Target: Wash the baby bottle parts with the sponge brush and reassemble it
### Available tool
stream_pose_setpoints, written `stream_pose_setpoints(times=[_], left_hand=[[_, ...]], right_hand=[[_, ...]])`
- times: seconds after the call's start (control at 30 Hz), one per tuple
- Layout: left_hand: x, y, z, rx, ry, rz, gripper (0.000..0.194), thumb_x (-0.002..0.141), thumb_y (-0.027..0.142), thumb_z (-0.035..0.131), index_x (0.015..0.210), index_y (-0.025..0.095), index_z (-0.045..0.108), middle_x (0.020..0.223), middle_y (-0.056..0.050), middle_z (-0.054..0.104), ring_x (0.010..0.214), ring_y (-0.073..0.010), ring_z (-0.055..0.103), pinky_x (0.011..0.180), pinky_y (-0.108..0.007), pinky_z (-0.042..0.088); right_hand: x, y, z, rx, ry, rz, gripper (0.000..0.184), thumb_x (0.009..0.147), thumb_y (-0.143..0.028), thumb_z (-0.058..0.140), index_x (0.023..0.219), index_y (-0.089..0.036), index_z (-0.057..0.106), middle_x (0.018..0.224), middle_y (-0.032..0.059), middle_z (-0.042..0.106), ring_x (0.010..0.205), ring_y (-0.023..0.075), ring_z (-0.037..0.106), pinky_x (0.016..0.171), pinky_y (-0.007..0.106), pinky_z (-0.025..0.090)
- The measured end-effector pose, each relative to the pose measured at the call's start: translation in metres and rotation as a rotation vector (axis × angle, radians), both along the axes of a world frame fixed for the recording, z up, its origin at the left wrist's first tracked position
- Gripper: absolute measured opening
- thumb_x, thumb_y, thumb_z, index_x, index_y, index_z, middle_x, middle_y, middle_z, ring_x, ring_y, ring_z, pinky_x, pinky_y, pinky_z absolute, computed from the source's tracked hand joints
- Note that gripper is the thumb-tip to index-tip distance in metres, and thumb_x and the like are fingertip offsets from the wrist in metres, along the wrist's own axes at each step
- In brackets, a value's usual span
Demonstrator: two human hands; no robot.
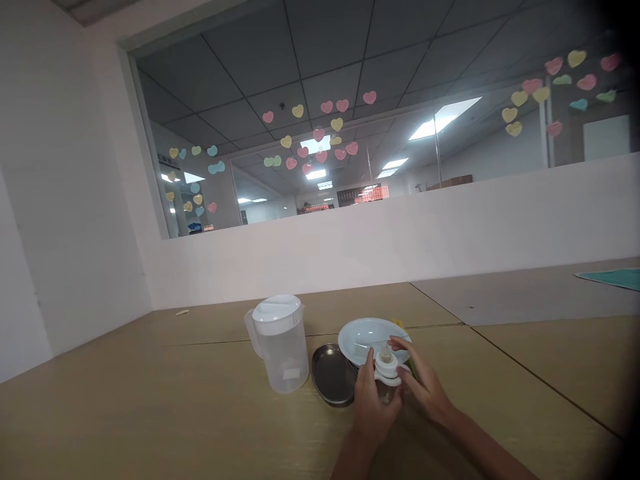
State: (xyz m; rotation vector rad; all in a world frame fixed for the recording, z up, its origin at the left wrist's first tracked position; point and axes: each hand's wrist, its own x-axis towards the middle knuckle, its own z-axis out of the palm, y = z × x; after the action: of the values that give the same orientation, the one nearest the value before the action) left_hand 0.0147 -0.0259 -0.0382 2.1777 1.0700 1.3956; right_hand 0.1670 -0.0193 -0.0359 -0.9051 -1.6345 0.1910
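Room: white-walled interior with a long interior window (pixel 350 147) carrying pastel paper heart stickers (pixel 320 133); ceiling lights reflect in the glass.
Surface: light wooden tabletop (pixel 150 407) made of joined panels, seams visible.
Held item: small bottle with a white screw collar and pale teat (pixel 387 365), upright, low centre of view, just in front of the plate; its lower body is hidden by the hands.
Left hand (pixel 370 403): wrapped around the bottle body from the left, thumb raised beside the collar.
Right hand (pixel 425 387): fingers curled against the white collar from the right, gripping it.
Plate: round white plastic plate with dividers (pixel 363 337), directly behind the bottle, resting partly over the metal dish.
Dish: oval stainless-steel dish (pixel 333 373), just left of the hands.
Jug: clear plastic jug with white lid (pixel 280 343), upright, left of the dish, near but apart.
Cloth: teal cloth (pixel 615 277), far right edge of the table, well apart.
Unclear: yellow-green item behind the plate, too hidden to identify.
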Motion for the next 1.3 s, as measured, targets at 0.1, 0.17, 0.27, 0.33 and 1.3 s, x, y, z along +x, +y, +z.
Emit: stream_pose_setpoints(times=[0.1, 0.17, 0.27, 0.33, 1.3], left_hand=[[0.0, -0.001, -0.001, -0.006, 0.006, -0.004, 0.07, 0.075, 0.031, 0.057, 0.137, 0.011, 0.03, 0.134, -0.013, 0.044, 0.124, -0.0241, 0.041, 0.106, -0.037, 0.032], [-0.001, -0.001, -0.001, -0.012, 0.001, -0.013, 0.068, 0.077, 0.029, 0.054, 0.137, 0.012, 0.029, 0.136, -0.012, 0.043, 0.126, -0.0231, 0.039, 0.107, -0.037, 0.031], [-0.002, -0.003, -0.001, -0.018, -0.004, -0.034, 0.065, 0.078, 0.028, 0.052, 0.137, 0.013, 0.028, 0.137, -0.011, 0.042, 0.126, -0.0217, 0.038, 0.108, -0.036, 0.03], [-0.002, -0.003, -0.001, -0.021, -0.005, -0.043, 0.064, 0.079, 0.029, 0.052, 0.137, 0.013, 0.029, 0.136, -0.011, 0.043, 0.126, -0.0213, 0.039, 0.107, -0.035, 0.031], [0.003, 0.035, -0.033, 0.117, -0.052, 0.04, 0.068, 0.067, 0.03, 0.054, 0.131, 0.009, 0.04, 0.129, -0.014, 0.051, 0.12, -0.0252, 0.047, 0.103, -0.034, 0.038]], right_hand=[[0.001, 0.0, -0.002, -0.05, -0.007, -0.002, 0.044, 0.085, -0.041, 0.044, 0.125, -0.023, 0.043, 0.122, 0.0083, 0.054, 0.111, 0.0222, 0.052, 0.094, 0.036, 0.043], [-0.003, 0.0, -0.003, -0.098, -0.058, -0.011, 0.047, 0.083, -0.042, 0.048, 0.125, -0.022, 0.044, 0.123, 0.0084, 0.054, 0.113, 0.0232, 0.051, 0.095, 0.037, 0.043], [-0.011, -0.001, -0.005, -0.125, -0.119, -0.015, 0.047, 0.082, -0.043, 0.049, 0.124, -0.022, 0.047, 0.125, 0.0093, 0.054, 0.114, 0.024, 0.051, 0.096, 0.038, 0.043], [-0.013, -0.001, -0.005, -0.128, -0.137, -0.021, 0.046, 0.083, -0.042, 0.048, 0.124, -0.021, 0.047, 0.125, 0.0097, 0.054, 0.114, 0.0235, 0.051, 0.096, 0.038, 0.043], [-0.015, 0.006, -0.007, -0.093, -0.105, -0.004, 0.046, 0.08, -0.044, 0.052, 0.119, -0.02, 0.056, 0.122, 0.0103, 0.058, 0.112, 0.0228, 0.054, 0.094, 0.032, 0.045]])
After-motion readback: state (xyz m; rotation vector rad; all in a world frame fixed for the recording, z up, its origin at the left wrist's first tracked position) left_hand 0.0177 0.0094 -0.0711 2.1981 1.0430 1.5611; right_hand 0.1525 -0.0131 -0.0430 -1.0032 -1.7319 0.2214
